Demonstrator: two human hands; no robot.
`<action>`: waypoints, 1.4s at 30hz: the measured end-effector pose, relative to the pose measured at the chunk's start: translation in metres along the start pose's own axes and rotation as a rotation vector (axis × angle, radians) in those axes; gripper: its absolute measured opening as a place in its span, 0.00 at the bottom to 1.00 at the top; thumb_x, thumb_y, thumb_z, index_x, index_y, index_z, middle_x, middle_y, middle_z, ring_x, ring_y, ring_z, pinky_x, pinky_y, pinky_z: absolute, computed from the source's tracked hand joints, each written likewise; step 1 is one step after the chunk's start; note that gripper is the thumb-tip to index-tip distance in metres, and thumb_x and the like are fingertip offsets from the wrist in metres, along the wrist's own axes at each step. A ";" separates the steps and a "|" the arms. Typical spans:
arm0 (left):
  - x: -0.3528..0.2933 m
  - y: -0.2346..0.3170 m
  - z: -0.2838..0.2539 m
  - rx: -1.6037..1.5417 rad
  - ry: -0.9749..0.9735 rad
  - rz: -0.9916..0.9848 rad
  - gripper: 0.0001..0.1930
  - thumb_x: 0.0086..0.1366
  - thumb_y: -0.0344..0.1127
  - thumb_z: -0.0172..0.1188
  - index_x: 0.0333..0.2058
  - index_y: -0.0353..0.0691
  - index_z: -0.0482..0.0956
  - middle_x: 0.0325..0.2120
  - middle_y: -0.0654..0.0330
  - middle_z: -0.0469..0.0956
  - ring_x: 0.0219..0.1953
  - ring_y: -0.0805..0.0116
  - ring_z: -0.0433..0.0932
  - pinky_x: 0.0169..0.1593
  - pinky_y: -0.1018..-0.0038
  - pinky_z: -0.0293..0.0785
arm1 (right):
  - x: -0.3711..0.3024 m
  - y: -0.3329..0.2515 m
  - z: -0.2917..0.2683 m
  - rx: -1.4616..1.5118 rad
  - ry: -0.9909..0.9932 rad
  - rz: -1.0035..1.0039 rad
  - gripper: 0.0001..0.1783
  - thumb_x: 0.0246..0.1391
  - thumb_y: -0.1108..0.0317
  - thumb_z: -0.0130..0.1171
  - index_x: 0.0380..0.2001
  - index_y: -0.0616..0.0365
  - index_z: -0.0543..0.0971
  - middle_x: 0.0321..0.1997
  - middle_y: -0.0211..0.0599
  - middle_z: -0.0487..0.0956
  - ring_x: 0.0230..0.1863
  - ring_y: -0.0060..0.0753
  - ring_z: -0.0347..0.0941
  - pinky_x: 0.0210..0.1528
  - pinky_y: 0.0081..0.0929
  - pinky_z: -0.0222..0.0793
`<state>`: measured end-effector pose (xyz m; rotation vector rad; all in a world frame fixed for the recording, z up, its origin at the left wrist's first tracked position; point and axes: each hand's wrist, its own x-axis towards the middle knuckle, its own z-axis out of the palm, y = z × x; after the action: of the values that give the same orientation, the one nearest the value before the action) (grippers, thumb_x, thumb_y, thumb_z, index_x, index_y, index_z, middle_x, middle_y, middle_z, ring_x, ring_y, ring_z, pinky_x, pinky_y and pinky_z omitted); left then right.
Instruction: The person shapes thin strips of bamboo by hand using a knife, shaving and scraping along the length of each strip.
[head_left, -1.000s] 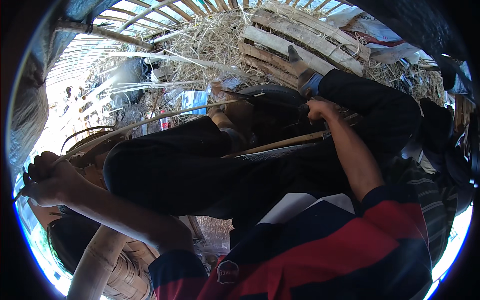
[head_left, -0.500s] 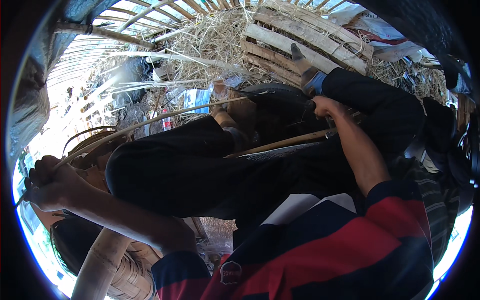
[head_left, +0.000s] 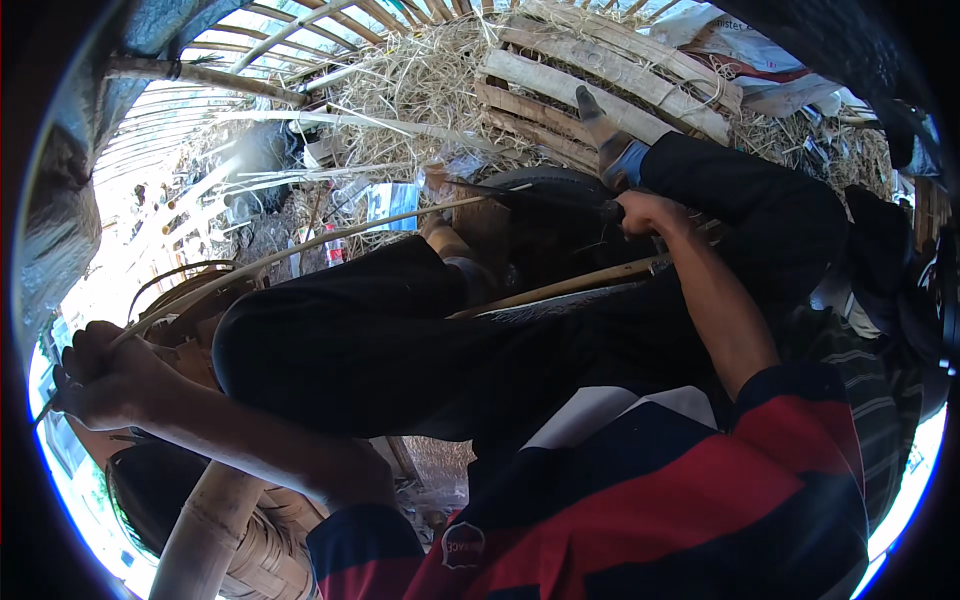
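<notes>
At the far left my left hand (head_left: pixel 110 378) is closed round a long, thin bamboo strip (head_left: pixel 300 243). The strip slants up and right over my knee to a wooden block (head_left: pixel 484 228) between my feet. My right hand (head_left: pixel 650 215), to the right of centre, grips the handle of a large knife. Its dark blade (head_left: pixel 550 203) points left and crosses the strip near its far end. Whether the edge presses into the strip I cannot tell. A light wooden stick (head_left: pixel 575 285) lies below the blade, close to my thigh.
Straw and shavings (head_left: pixel 430 80) cover the ground ahead, with wooden slats (head_left: pixel 590 80) on top. Pale split strips (head_left: pixel 370 122) lie at the upper left. A thick bamboo pole (head_left: pixel 208 525) and woven bamboo (head_left: pixel 270 560) are at the lower left. Bamboo rails (head_left: pixel 205 78) line the back.
My right hand and the knife have shifted slightly left. My left hand, still round the bamboo strip, has barely moved.
</notes>
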<state>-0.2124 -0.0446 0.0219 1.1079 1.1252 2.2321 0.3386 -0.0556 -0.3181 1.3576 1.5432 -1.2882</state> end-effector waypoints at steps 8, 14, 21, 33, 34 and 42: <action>-0.023 -0.006 0.034 0.190 0.202 0.083 0.17 0.64 0.43 0.45 0.18 0.47 0.54 0.11 0.71 0.48 0.12 0.79 0.45 0.15 0.80 0.42 | 0.020 0.035 0.022 -0.071 -0.062 0.160 0.23 0.33 0.69 0.68 0.40 0.59 0.80 0.41 0.47 0.79 0.45 0.48 0.75 0.44 0.40 0.72; -0.020 -0.004 0.026 0.214 0.175 0.104 0.16 0.64 0.44 0.46 0.20 0.46 0.55 0.12 0.70 0.49 0.12 0.79 0.45 0.16 0.81 0.41 | 0.019 0.028 0.020 -0.044 0.007 0.146 0.22 0.32 0.70 0.67 0.37 0.61 0.80 0.41 0.50 0.79 0.45 0.49 0.75 0.43 0.40 0.72; -0.028 -0.002 0.041 0.221 0.183 0.111 0.17 0.64 0.45 0.47 0.21 0.46 0.57 0.12 0.71 0.48 0.13 0.79 0.46 0.17 0.80 0.42 | -0.010 -0.028 0.011 0.154 -0.085 -0.233 0.26 0.30 0.70 0.68 0.40 0.61 0.77 0.40 0.48 0.79 0.45 0.47 0.75 0.44 0.37 0.70; -0.036 0.001 0.054 0.000 0.026 0.010 0.19 0.66 0.47 0.48 0.18 0.49 0.59 0.11 0.73 0.48 0.13 0.81 0.45 0.17 0.81 0.44 | -0.028 -0.136 0.029 0.569 -0.023 -0.763 0.19 0.35 0.74 0.64 0.35 0.60 0.74 0.30 0.34 0.76 0.34 0.26 0.71 0.40 0.29 0.66; -0.040 0.002 0.062 0.076 0.122 0.022 0.19 0.66 0.48 0.49 0.18 0.49 0.59 0.11 0.73 0.48 0.13 0.81 0.45 0.17 0.82 0.44 | -0.034 -0.153 0.032 0.567 -0.025 -0.776 0.19 0.35 0.74 0.64 0.35 0.60 0.74 0.30 0.34 0.76 0.34 0.26 0.71 0.40 0.29 0.66; -0.034 0.001 0.041 -0.139 -0.030 -0.063 0.19 0.66 0.49 0.49 0.18 0.50 0.62 0.11 0.74 0.48 0.12 0.83 0.44 0.16 0.83 0.42 | -0.044 -0.202 0.051 0.729 0.203 -0.905 0.15 0.41 0.74 0.61 0.36 0.61 0.74 0.31 0.41 0.77 0.36 0.34 0.75 0.42 0.31 0.68</action>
<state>-0.1597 -0.0474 0.0215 1.0316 0.9633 2.2005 0.1454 -0.1083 -0.2443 1.2244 2.0375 -2.5136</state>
